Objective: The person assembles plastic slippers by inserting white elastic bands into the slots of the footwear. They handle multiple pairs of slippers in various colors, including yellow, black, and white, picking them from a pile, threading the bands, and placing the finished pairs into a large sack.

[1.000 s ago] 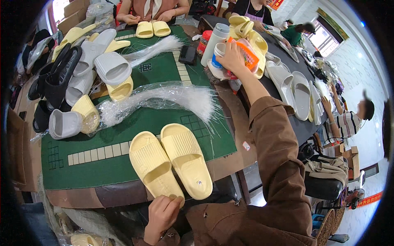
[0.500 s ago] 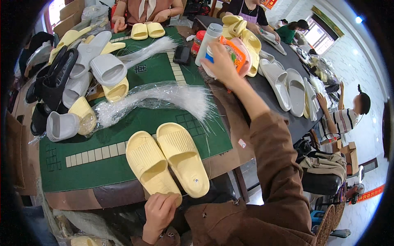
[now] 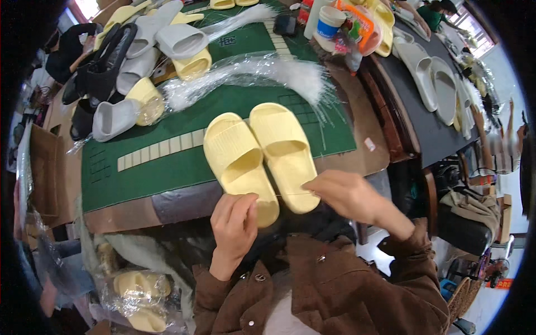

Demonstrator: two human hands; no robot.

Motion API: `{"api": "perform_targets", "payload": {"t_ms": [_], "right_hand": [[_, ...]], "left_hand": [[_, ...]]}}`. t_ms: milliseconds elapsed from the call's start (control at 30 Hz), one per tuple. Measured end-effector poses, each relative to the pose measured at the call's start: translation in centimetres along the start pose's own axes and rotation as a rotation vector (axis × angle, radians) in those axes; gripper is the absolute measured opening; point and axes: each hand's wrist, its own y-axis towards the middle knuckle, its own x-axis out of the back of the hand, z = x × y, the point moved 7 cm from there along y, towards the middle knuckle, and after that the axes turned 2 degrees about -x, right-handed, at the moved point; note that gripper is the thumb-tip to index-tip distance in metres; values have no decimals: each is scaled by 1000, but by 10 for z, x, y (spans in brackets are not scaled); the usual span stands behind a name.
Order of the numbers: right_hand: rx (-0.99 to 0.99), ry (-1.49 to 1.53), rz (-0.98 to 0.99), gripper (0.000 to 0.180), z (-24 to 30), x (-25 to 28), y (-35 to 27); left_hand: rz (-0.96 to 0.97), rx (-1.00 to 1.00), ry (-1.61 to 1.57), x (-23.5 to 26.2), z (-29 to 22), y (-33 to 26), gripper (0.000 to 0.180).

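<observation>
The pair of yellow slippers lies side by side on the green mat, heels at the table's near edge. The left hand pinches one heel; the right hand touches the other, fingers loosely curled, holding nothing. A careless tug could tip a slipper off that edge. Beyond the hands lie a clear plastic bag and piled grey slippers; this looks like a crowded workshop.

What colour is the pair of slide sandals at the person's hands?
Pale yellow: the pair of foam slide sandals, seen in the head view, lying on the green cutting mat.
</observation>
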Motion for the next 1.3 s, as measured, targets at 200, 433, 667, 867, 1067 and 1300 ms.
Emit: {"api": "perform_targets", "payload": {"t_ms": [200,433,667,867,1067,1300], "right_hand": [[280,61,101,33,35,8,-12],[438,201,191,32,43,-17,-4],[374,320,154,18,-4,-39,9],[404,-43,154,28,-35,-60,34],[270,-180,-127,39,-52,-57,45],[76,-209,-54,47,-62,-65,44]], "left_hand": [[223,-223,-32,-11,-20,-17,23],[312,-190,10,-16,-24,-13,26],[354,-104,130,-13,-12,-9,25],[289,-39,312,-30,10,0,35],[471,240,277,-59,47,7,73],[368,177,257,-74,44,26,79]]}}
